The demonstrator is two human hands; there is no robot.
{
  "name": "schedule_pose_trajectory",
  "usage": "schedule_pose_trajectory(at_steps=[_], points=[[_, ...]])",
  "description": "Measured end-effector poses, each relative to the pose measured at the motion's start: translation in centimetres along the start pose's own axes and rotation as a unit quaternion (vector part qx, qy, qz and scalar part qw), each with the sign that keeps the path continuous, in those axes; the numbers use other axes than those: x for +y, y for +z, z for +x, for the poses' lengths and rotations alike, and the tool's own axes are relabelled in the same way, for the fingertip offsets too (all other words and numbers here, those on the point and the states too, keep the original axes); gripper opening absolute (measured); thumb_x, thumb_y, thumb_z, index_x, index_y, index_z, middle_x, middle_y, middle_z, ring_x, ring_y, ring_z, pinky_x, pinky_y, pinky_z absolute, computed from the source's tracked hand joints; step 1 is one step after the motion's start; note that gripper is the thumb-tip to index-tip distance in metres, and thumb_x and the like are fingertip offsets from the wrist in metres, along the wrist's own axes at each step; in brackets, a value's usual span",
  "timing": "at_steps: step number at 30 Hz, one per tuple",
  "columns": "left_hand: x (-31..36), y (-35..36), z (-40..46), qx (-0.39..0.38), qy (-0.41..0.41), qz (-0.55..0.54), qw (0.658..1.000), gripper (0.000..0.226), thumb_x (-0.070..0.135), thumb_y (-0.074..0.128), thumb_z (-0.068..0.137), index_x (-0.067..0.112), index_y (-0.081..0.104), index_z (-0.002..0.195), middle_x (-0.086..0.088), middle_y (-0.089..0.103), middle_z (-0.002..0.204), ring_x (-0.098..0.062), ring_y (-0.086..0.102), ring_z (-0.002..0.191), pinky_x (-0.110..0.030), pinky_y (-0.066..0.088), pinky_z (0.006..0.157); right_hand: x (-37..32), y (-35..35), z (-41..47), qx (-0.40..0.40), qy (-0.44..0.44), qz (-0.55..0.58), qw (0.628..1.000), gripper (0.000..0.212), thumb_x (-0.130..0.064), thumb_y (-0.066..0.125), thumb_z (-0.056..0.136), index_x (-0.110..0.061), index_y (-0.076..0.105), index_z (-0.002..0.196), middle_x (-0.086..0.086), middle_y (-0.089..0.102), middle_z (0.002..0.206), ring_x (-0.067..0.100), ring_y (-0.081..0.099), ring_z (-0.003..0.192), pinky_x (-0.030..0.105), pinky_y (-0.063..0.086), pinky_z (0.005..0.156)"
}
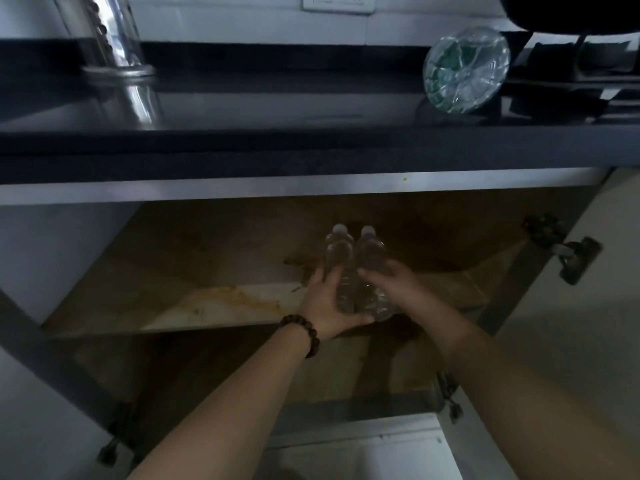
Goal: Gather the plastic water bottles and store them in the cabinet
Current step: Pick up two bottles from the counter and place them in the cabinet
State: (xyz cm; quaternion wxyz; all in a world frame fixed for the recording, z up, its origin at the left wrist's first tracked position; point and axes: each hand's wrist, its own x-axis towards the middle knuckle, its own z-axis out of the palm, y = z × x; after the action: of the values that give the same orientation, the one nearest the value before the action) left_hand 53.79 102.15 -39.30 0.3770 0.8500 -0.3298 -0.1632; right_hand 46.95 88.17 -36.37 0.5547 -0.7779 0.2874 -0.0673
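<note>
Two clear plastic water bottles lie side by side on the stained shelf (214, 306) of the open cabinet, caps pointing inward. My left hand (327, 306) grips the left bottle (337, 252) near its base, thumb curled under it. My right hand (391, 284) grips the right bottle (371, 252) from the right side. A third clear bottle (465, 69) lies on its side on the dark countertop (277, 109) above, base toward me.
Both cabinet doors stand open, with hinges at the right (568, 254) and lower left (114, 441). A shiny metal pipe (117, 36) rises from the countertop at the left. A stove (588, 64) sits at the far right. A lower compartment lies beneath the shelf.
</note>
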Motion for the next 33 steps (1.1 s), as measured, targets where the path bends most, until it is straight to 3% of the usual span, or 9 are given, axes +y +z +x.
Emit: schedule_pose_trajectory(at_steps=[4, 8, 12, 15, 17, 21, 28, 30, 33], points=[[-0.4, 1.1, 0.0, 0.011, 0.033, 0.057, 0.998, 0.115, 0.042, 0.089, 0.057, 0.037, 0.02, 0.149, 0.003, 0.002, 0.161, -0.021, 0.012, 0.146, -0.03, 0.024, 0.113, 1.9, 0.2, -1.9, -0.026, -0.125, -0.17, 0.977, 0.067, -0.04, 0.069, 0.084, -0.033, 0.036, 0.142, -0.009, 0.032, 0.133, 0.009, 0.034, 0.124, 0.031, 0.028, 0.107], [-0.2, 1.5, 1.7, 0.014, 0.02, 0.094, 0.995, 0.116, 0.044, 0.088, 0.058, 0.037, 0.016, 0.149, 0.004, 0.0, 0.157, -0.026, 0.024, 0.142, -0.039, 0.035, 0.113, 2.8, -0.7, 0.4, -0.031, -0.139, -0.212, 0.967, 0.073, -0.045, 0.067, 0.083, -0.035, 0.031, 0.145, 0.003, 0.04, 0.136, 0.02, 0.045, 0.125, 0.029, 0.038, 0.1], [0.5, 2.1, 3.4, 0.03, 0.016, 0.111, 0.993, 0.124, 0.047, 0.087, 0.059, 0.04, 0.004, 0.151, 0.004, -0.009, 0.158, -0.031, 0.031, 0.139, -0.042, 0.041, 0.108, 2.3, -2.2, 2.2, -0.055, -0.149, -0.235, 0.959, 0.077, -0.039, 0.069, 0.084, -0.032, 0.027, 0.148, -0.004, 0.038, 0.139, 0.018, 0.043, 0.128, 0.027, 0.037, 0.101], [0.3, 2.4, 4.0, 0.037, 0.015, 0.12, 0.992, 0.128, 0.049, 0.085, 0.059, 0.043, -0.005, 0.15, 0.005, -0.012, 0.159, -0.032, 0.032, 0.138, -0.043, 0.043, 0.107, 2.6, -2.1, 2.9, -0.054, -0.145, -0.245, 0.957, 0.09, -0.069, 0.065, 0.069, -0.039, 0.028, 0.145, 0.0, 0.03, 0.153, 0.02, 0.04, 0.134, 0.037, 0.039, 0.108], [0.3, 1.7, 4.1, -0.004, 0.012, 0.146, 0.989, 0.126, 0.053, 0.081, 0.062, 0.039, -0.006, 0.151, -0.001, -0.013, 0.161, -0.033, 0.025, 0.141, -0.042, 0.037, 0.111, 2.8, -2.3, 3.0, -0.056, -0.108, -0.247, 0.961, 0.085, -0.076, 0.061, 0.065, -0.039, 0.038, 0.138, -0.004, 0.042, 0.146, 0.016, 0.046, 0.128, 0.041, 0.041, 0.106], [2.2, -1.1, 1.6, -0.075, -0.005, 0.194, 0.978, 0.104, 0.073, 0.06, 0.068, 0.032, 0.014, 0.152, -0.004, 0.02, 0.159, -0.026, 0.024, 0.141, -0.038, 0.027, 0.115, 0.2, -2.7, -1.1, -0.026, -0.073, -0.279, 0.957, 0.062, -0.07, 0.055, 0.078, -0.035, 0.05, 0.128, -0.004, 0.054, 0.129, 0.019, 0.053, 0.117, 0.036, 0.045, 0.098], [10.3, -7.0, -7.7, -0.096, -0.02, 0.178, 0.979, 0.087, 0.053, 0.052, 0.087, 0.021, 0.007, 0.154, -0.004, 0.004, 0.162, -0.025, 0.004, 0.149, -0.044, 0.012, 0.121, -5.5, -4.0, -11.8, 0.023, -0.049, -0.245, 0.968, 0.091, -0.076, 0.031, 0.081, -0.016, 0.03, 0.149, 0.008, 0.038, 0.151, 0.022, 0.041, 0.132, 0.011, 0.023, 0.104], [13.5, -8.9, -10.2, -0.122, -0.035, 0.19, 0.974, 0.084, 0.051, 0.049, 0.091, 0.02, 0.003, 0.154, -0.004, 0.0, 0.163, -0.023, 0.001, 0.15, -0.041, 0.006, 0.12, -7.4, -5.0, -14.8, 0.015, 0.012, -0.237, 0.971, 0.094, -0.081, 0.028, 0.08, -0.021, 0.021, 0.152, 0.005, 0.027, 0.157, 0.023, 0.028, 0.142, 0.023, 0.027, 0.11], [18.2, -11.6, -13.5, -0.142, -0.041, 0.212, 0.966, 0.082, 0.056, 0.043, 0.093, 0.017, 0.004, 0.155, -0.005, 0.005, 0.163, -0.021, 0.002, 0.15, -0.036, 0.003, 0.119, -11.6, -7.1, -19.7, 0.013, 0.041, -0.235, 0.971, 0.076, -0.058, 0.043, 0.092, -0.027, 0.011, 0.153, -0.001, 0.006, 0.162, 0.018, 0.005, 0.149, 0.035, 0.021, 0.118]])
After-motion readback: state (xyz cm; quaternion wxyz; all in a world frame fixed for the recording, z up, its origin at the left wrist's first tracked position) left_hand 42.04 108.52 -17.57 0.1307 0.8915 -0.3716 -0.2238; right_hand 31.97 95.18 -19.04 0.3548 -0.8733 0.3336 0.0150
